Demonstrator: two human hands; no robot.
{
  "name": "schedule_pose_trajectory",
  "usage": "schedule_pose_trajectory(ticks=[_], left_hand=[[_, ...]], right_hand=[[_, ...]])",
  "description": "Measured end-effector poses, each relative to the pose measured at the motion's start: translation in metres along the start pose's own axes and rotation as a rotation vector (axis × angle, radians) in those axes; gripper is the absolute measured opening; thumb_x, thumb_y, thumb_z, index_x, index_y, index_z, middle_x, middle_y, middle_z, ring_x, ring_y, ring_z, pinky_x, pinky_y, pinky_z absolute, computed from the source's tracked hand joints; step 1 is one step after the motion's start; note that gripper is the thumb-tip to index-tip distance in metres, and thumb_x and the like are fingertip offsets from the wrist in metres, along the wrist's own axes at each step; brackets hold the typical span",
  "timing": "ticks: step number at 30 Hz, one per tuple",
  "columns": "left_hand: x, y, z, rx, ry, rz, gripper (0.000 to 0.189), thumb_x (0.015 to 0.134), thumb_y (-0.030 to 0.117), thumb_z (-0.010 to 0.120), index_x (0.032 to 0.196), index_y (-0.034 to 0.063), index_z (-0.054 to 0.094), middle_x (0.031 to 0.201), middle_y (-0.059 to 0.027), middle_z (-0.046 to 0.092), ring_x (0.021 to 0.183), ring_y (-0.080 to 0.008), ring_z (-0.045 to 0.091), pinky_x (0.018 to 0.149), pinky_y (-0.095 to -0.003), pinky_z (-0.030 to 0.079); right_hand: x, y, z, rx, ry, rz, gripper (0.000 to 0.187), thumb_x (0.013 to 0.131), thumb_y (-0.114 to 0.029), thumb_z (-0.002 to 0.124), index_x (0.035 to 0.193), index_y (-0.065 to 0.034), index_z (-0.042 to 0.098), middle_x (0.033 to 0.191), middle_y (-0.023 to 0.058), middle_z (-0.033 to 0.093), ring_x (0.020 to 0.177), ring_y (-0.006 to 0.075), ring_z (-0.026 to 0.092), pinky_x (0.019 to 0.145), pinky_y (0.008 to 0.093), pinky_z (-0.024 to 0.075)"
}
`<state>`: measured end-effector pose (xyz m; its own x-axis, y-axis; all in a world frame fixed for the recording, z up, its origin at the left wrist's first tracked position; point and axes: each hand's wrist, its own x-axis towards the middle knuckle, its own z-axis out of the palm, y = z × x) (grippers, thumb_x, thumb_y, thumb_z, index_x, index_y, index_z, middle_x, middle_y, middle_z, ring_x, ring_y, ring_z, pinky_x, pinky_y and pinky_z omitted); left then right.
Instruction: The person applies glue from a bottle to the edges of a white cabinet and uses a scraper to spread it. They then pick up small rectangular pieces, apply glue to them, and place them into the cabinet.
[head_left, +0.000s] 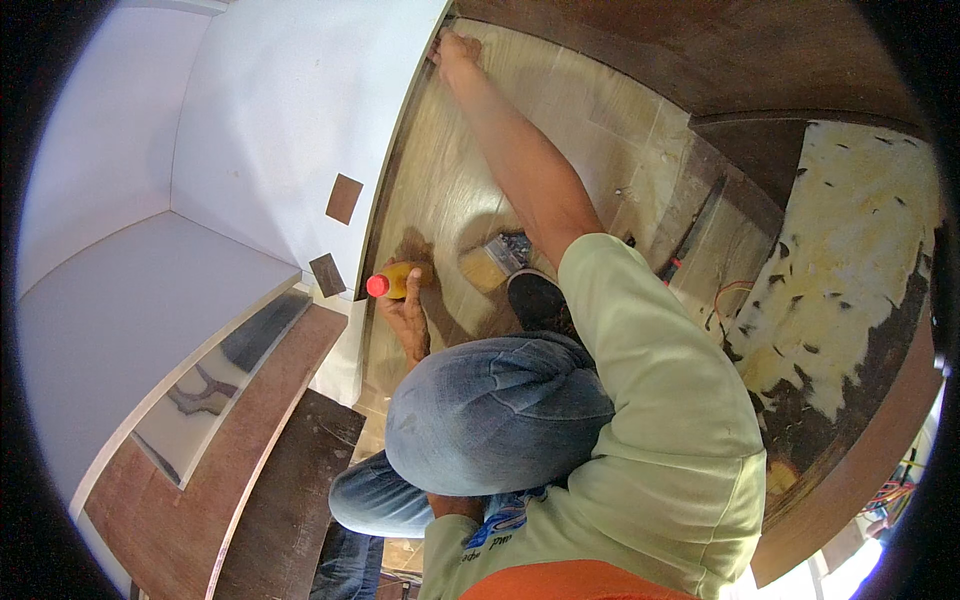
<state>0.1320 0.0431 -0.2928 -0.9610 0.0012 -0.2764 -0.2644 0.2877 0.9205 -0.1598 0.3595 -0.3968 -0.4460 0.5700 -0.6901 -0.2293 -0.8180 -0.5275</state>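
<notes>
My left hand (409, 319) grips a small plastic bottle (405, 279) of yellow-orange contents, its red cap pointing left. The bottle is beside the lower edge of a white panel (285, 112). My right arm stretches far forward, and my right hand (456, 54) is at the panel's edge, by the corner with a dark brown board (600, 37). Its fingers are bent and partly hidden, so whether they hold anything is unclear. Two small brown rectangular pieces (344, 199) lie against the white panel. Below my right forearm, a clear plastic bag of small dark hardware (508, 251) rests on the floor.
Wood-look flooring (585, 135) spreads ahead of my bent knee (495, 412) and dark shoe (536, 296). On the right stand a glue-smeared board (840, 277), a long dark tool (697, 225) and thin wires (731, 292). Brown boards (300, 480) lie at left.
</notes>
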Motion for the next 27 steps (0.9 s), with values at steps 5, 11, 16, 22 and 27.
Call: schedule_pose_trajectory(ticks=[5,11,16,22,27], left_hand=[[0.001,-0.005,0.001,-0.036,0.004,0.025,0.035,0.087,0.019,0.077,0.112,-0.0007,0.064,0.106,-0.0073,0.065,0.099,-0.0178,0.058,0.094,-0.0329,0.044],[0.001,-0.006,0.001,-0.027,0.015,0.006,0.032,0.087,0.017,0.076,0.111,-0.0002,0.064,0.106,-0.0070,0.064,0.100,-0.0178,0.058,0.094,-0.0330,0.043],[0.000,-0.005,-0.002,-0.035,-0.026,-0.008,0.031,0.088,0.017,0.075,0.112,-0.0004,0.064,0.109,-0.0075,0.064,0.100,-0.0178,0.058,0.095,-0.0339,0.043],[-0.001,-0.006,0.002,-0.059,0.005,-0.004,0.029,0.089,0.016,0.074,0.111,0.0000,0.064,0.108,-0.0073,0.064,0.100,-0.0178,0.058,0.094,-0.0337,0.044],[-0.001,-0.002,0.002,-0.019,-0.022,0.032,0.030,0.089,0.016,0.074,0.112,-0.0001,0.063,0.105,-0.0070,0.064,0.099,-0.0172,0.059,0.093,-0.0331,0.044]], right_hand=[[0.005,-0.006,0.007,0.005,0.112,0.079,0.027,0.093,-0.008,0.060,0.117,-0.0042,0.050,0.099,0.0149,0.065,0.077,0.0262,0.067,0.057,0.0391,0.0549],[-0.001,-0.017,0.011,-0.135,0.107,0.077,0.035,0.098,-0.009,0.056,0.128,0.0033,0.044,0.112,0.0178,0.063,0.089,0.0270,0.066,0.070,0.0352,0.0587],[-0.031,-0.030,0.015,0.041,0.100,0.118,0.041,0.096,-0.005,0.054,0.133,-0.0001,0.037,0.120,0.0176,0.062,0.093,0.0291,0.067,0.073,0.0396,0.0583],[-0.038,-0.034,0.026,0.099,0.119,0.079,0.030,0.094,-0.005,0.056,0.124,0.0008,0.051,0.119,0.0165,0.065,0.099,0.0290,0.067,0.083,0.0418,0.0565],[-0.027,-0.012,0.028,0.098,0.113,-0.088,0.021,0.093,-0.003,0.058,0.113,0.0017,0.062,0.112,0.0153,0.068,0.099,0.0275,0.067,0.085,0.0417,0.0562]])
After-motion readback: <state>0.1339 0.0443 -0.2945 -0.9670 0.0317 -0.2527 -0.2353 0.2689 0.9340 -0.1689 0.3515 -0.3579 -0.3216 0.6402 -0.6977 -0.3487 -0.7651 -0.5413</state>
